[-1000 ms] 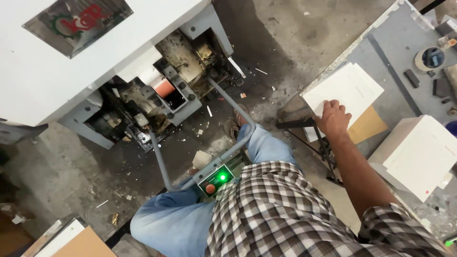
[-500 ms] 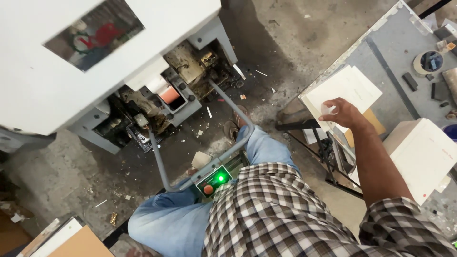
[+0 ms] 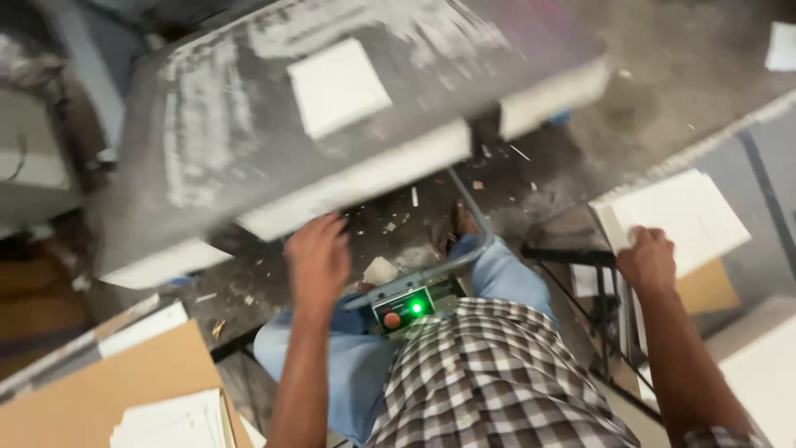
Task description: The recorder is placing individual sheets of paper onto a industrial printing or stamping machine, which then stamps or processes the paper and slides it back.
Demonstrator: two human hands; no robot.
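The stack of white sheets (image 3: 688,217) is lying on the grey tabletop (image 3: 767,149) at my right, its near corner hanging close to the tabletop's edge, and I am pressing my right hand (image 3: 648,259) onto that corner, fingers curled over the stack's left edge; whether they are pinching a sheet I cannot tell. A brown board (image 3: 706,289) is showing from beneath the stack, just beside my wrist.

I am holding my left hand (image 3: 318,255) out in front of me, fingers bent down and loosely spread, gripping nothing, right under the long pale edge of the grey machine top (image 3: 249,141), which is blurred. A single white square sheet (image 3: 338,85) is resting on that top, well apart from both hands.

Between my arms, a small control box (image 3: 404,309) with a green light and a red button is sitting at my knees, against a thin metal bar (image 3: 464,249). The littered floor (image 3: 531,178) is giving open room between machine and tabletop. At my lower left, cardboard (image 3: 108,390) and loose paper (image 3: 170,419) are crowding the edge.
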